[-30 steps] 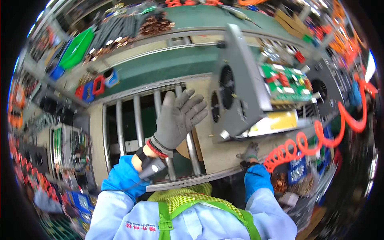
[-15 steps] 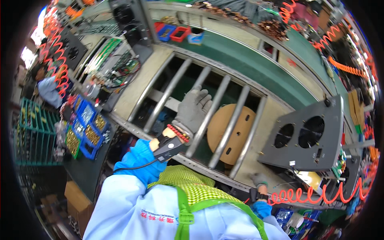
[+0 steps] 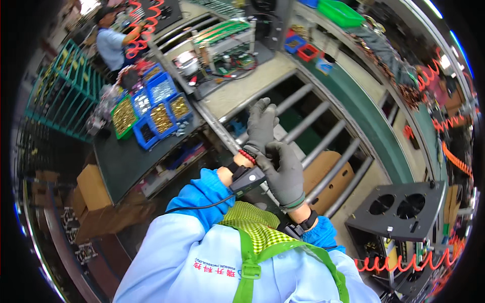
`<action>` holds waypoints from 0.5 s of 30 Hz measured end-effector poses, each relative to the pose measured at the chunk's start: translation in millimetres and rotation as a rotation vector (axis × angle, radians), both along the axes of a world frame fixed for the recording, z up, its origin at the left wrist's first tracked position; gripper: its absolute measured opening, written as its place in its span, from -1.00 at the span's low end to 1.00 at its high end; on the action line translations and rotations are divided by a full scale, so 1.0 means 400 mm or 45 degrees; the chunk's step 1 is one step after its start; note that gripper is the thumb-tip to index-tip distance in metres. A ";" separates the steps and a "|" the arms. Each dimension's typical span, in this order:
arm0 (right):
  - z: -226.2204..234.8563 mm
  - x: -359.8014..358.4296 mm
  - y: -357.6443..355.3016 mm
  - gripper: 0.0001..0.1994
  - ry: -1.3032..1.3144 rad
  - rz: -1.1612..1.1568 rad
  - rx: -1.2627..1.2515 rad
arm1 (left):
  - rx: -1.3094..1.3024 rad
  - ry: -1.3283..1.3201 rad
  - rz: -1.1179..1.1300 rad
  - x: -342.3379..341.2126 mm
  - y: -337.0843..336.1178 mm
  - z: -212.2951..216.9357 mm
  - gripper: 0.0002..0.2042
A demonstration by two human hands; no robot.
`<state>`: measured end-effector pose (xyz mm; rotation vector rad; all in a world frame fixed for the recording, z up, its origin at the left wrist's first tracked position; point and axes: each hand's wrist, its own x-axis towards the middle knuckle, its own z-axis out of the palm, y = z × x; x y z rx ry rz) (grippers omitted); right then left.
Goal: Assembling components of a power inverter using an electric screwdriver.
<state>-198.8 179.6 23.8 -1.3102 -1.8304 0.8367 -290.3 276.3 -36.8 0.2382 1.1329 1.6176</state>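
My left hand [image 3: 261, 125] is raised over the metal rollers [image 3: 323, 142] of a conveyor frame, in a grey glove with the fingers straight and held loosely together. It holds nothing. A red bead bracelet [image 3: 247, 155] and a black wrist device [image 3: 247, 180] with a cable sit on its wrist. My right hand [image 3: 284, 174], also in a grey glove, reaches across, and its fingers are closed on the left glove at the wrist.
A black panel with two fans [image 3: 401, 213] lies at the lower right beside a red coiled hose [image 3: 404, 262]. Blue bins of small parts [image 3: 156, 112] stand on a bench at the left. A co-worker [image 3: 115, 44] works at the far left. A cardboard box [image 3: 323, 174] lies under the rollers.
The view has swung to the left. My right hand has come up from the table's edge near the coiled hose and closed on the left glove's wrist. The left hand stays raised.
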 end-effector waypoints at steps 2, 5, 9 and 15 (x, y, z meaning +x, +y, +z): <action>-0.021 -0.093 -0.022 -0.75 -0.067 0.174 0.188 | 0.137 0.109 0.074 -0.099 -0.044 -0.022 -0.57; -0.048 -0.225 -0.072 -0.74 -0.236 0.417 0.443 | 0.059 0.127 0.142 -0.271 -0.108 -0.051 -0.61; -0.076 -0.395 -0.154 -0.66 -0.183 0.759 0.606 | 0.099 -0.171 0.245 -0.482 -0.216 -0.070 -0.75; -0.100 -0.619 -0.291 -0.74 0.114 0.766 0.292 | 0.195 -0.309 0.417 -0.721 -0.368 -0.080 -0.85</action>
